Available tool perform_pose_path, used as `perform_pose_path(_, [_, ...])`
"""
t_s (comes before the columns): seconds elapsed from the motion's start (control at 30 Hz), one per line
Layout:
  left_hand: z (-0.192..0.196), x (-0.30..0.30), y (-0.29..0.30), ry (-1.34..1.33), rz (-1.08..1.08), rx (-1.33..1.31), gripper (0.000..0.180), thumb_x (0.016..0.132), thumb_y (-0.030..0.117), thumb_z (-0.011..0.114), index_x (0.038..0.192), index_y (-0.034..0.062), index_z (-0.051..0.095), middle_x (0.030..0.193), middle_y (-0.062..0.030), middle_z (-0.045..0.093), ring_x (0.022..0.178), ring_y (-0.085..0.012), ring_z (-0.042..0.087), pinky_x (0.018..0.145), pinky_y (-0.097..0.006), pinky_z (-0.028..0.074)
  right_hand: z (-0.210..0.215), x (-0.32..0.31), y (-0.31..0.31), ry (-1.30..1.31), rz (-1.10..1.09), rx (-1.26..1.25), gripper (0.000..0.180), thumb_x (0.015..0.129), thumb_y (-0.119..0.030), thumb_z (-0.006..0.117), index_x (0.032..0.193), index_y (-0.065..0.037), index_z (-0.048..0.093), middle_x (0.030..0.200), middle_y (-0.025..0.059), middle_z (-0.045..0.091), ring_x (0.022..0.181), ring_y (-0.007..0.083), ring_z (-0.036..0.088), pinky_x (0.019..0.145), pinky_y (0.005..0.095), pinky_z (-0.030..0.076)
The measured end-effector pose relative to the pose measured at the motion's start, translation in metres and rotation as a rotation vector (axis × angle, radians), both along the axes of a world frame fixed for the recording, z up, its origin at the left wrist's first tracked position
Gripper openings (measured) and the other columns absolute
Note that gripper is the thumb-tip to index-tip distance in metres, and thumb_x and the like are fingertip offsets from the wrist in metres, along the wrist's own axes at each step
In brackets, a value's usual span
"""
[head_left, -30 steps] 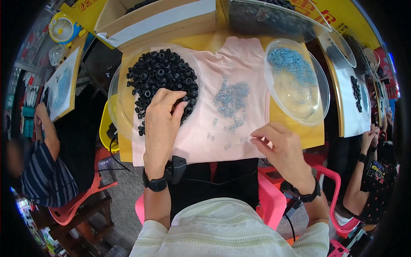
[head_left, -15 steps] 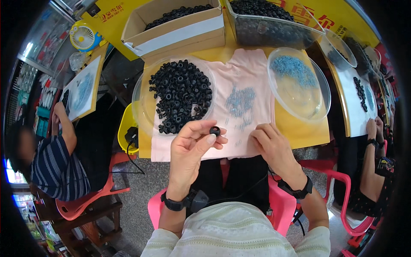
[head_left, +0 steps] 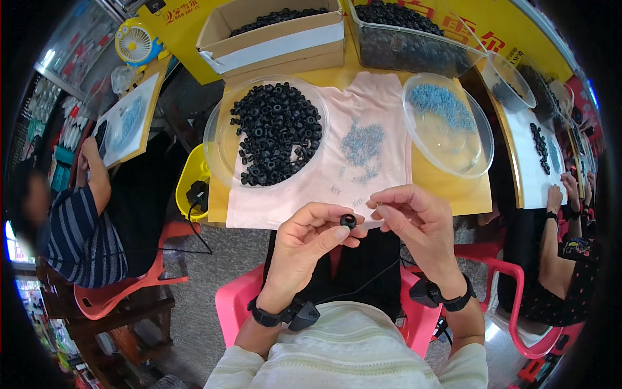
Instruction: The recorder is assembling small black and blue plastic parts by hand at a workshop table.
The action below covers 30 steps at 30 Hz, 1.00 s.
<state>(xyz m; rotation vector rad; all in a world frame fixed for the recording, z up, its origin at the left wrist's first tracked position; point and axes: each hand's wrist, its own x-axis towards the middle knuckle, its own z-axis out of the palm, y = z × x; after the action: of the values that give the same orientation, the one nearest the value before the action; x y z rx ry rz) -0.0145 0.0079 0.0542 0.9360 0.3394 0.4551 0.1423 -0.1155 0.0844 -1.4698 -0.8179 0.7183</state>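
Observation:
Between the thumb and fingers of my left hand (head_left: 301,246) sits a small black ring-shaped piece (head_left: 348,221), its hole facing up. Close on its right, my right hand (head_left: 421,223) pinches with thumb and forefinger; what it holds is too small to name. Both hands are over the near edge of a pale pink cloth (head_left: 330,107). Many similar black pieces (head_left: 275,123) fill a round clear tray (head_left: 217,133) at the left. A loose patch of tiny bluish slender pieces (head_left: 363,149) lies on the cloth, and more of them are in a clear dish (head_left: 463,162) at the right.
Behind the trays stand a cardboard box (head_left: 278,48) and a clear plastic bin (head_left: 414,52), both with black pieces. A yellow bucket (head_left: 188,178) hangs low at the left. People sit at side tables, one left (head_left: 84,240), others right.
My right hand has lifted off the cloth and come beside the black piece in a pinch. My left hand has moved slightly right and nearer me, still holding the piece.

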Motion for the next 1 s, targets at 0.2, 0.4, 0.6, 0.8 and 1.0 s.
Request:
perform_pose_path(0.2, [-0.002,-0.001,-0.002,0.039,0.000,-0.004,0.023,0.090,-0.002,0.065,0.113,-0.0035,0.060,0.104,-0.0152,0.068,0.092,-0.0230,0.070,0.082,-0.032,0.058,-0.002,-0.001,0.007,0.069,0.136,0.179,0.015,0.090,0.001,0.067,0.104,0.002,0.069,0.099,0.0069,0.064,0.083,0.0110,0.065,0.072,0.0215,0.054])
perform_pose_path(0.4, [-0.003,-0.003,0.001,-0.019,-0.010,-0.100,0.023,0.090,-0.003,0.066,0.112,-0.0045,0.063,0.105,-0.0136,0.069,0.093,-0.0198,0.069,0.082,-0.029,0.057,-0.002,-0.004,0.011,0.044,0.173,0.168,0.015,0.088,0.003,0.067,0.103,0.003,0.069,0.099,0.0081,0.062,0.081,0.0128,0.067,0.070,0.0217,0.055])
perform_pose_path(0.6, [-0.007,-0.003,0.004,-0.044,-0.011,-0.137,0.022,0.090,-0.003,0.066,0.112,-0.0047,0.063,0.104,-0.0138,0.069,0.091,-0.0193,0.069,0.082,-0.029,0.057,-0.003,-0.004,0.018,-0.126,0.154,0.136,0.017,0.086,0.003,0.069,0.103,0.000,0.071,0.095,0.0078,0.064,0.079,0.0122,0.067,0.068,0.0218,0.055])
perform_pose_path(0.8, [-0.011,-0.004,0.012,-0.066,0.031,-0.183,0.021,0.092,-0.001,0.064,0.114,-0.0039,0.062,0.102,-0.0127,0.068,0.090,-0.0189,0.069,0.081,-0.029,0.057,-0.001,-0.009,0.029,-0.455,0.107,0.087,0.022,0.081,0.001,0.073,0.103,-0.004,0.072,0.090,0.0077,0.065,0.075,0.0147,0.066,0.063,0.0255,0.053])
perform_pose_path(1.0, [-0.029,-0.008,0.025,-0.082,0.090,-0.261,0.021,0.095,0.003,0.060,0.116,-0.0028,0.061,0.101,-0.0122,0.068,0.087,-0.0169,0.068,0.079,-0.029,0.056,-0.007,-0.010,0.048,-0.982,0.165,0.159,0.037,0.075,-0.007,0.076,0.111,-0.006,0.068,0.090,0.0050,0.063,0.075,0.0213,0.060,0.061,0.0319,0.050])
